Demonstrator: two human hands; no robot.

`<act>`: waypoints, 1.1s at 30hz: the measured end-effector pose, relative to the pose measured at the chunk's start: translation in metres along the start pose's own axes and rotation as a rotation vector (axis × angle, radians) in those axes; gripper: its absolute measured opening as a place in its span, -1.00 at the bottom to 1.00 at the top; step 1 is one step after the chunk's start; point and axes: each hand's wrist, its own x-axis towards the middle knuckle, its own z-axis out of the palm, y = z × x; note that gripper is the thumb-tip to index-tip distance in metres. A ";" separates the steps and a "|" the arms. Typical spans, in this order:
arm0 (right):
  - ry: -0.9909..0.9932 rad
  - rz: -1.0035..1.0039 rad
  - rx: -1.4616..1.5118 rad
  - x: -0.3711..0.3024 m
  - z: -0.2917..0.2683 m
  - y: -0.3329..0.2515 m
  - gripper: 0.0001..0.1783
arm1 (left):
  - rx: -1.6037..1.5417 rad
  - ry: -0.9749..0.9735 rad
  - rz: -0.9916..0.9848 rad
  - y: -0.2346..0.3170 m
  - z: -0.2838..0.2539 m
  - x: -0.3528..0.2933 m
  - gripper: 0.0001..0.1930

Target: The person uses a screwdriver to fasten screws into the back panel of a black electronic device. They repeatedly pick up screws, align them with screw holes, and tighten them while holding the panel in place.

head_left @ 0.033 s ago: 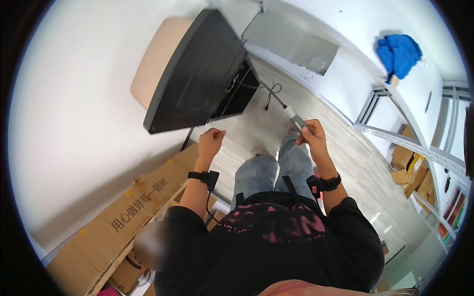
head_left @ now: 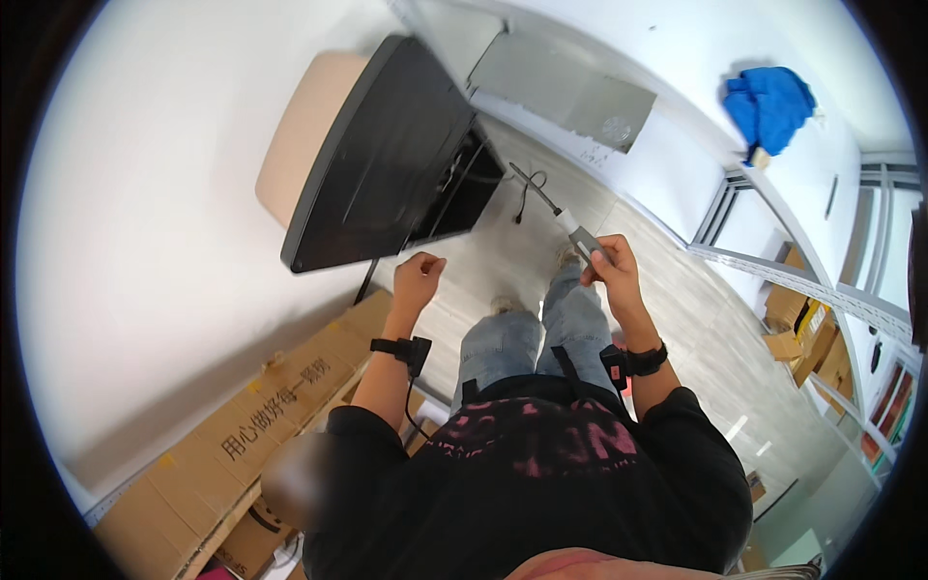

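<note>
My right hand (head_left: 611, 265) grips the grey handle of a screwdriver-like tool (head_left: 584, 239), which has a white collar and a long thin dark shaft. The shaft slants up and left, its tip close to the edge of a large black-topped unit (head_left: 372, 159); contact cannot be made out. My left hand (head_left: 418, 278) is closed, fingers curled in, just below that unit's lower edge. Whatever it may hold is hidden. Cables show in the unit's dark open part, and a black cable (head_left: 522, 205) with a plug hangs beside it. A beige rounded part (head_left: 300, 140) shows behind the black top.
A long cardboard box (head_left: 280, 401) lies along the wall at left, with more boxes below it. A grey metal panel (head_left: 561, 92) is on the far wall. Blue cloth (head_left: 769, 108) hangs at right, above metal shelving with cardboard boxes (head_left: 822, 333). Grey floor (head_left: 696, 333) lies around my legs.
The view has tipped slightly, so the black unit sits a little lower in the picture. Both hands keep nearly the same place and grip.
</note>
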 end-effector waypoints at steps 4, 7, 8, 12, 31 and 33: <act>0.028 -0.133 0.050 0.015 -0.031 -0.060 -0.72 | -0.276 -0.030 0.232 0.137 0.016 0.085 -0.88; 0.064 -0.174 0.073 0.022 -0.056 -0.092 -0.66 | -0.279 0.030 0.383 0.221 0.037 0.146 -0.86; 0.087 -0.193 0.079 0.025 -0.068 -0.099 -0.65 | -0.281 0.043 0.463 0.255 0.045 0.165 -0.85; 0.130 -0.239 0.143 0.034 -0.098 -0.123 -0.67 | -0.196 0.129 0.601 0.336 0.083 0.229 -0.81; 0.151 -0.329 0.112 0.070 -0.121 -0.163 -0.63 | -0.891 -0.245 0.033 0.373 0.098 0.256 -0.81; 0.101 -0.308 0.096 0.076 -0.109 -0.164 -0.63 | -1.147 -0.307 -0.126 0.353 0.083 0.247 -0.80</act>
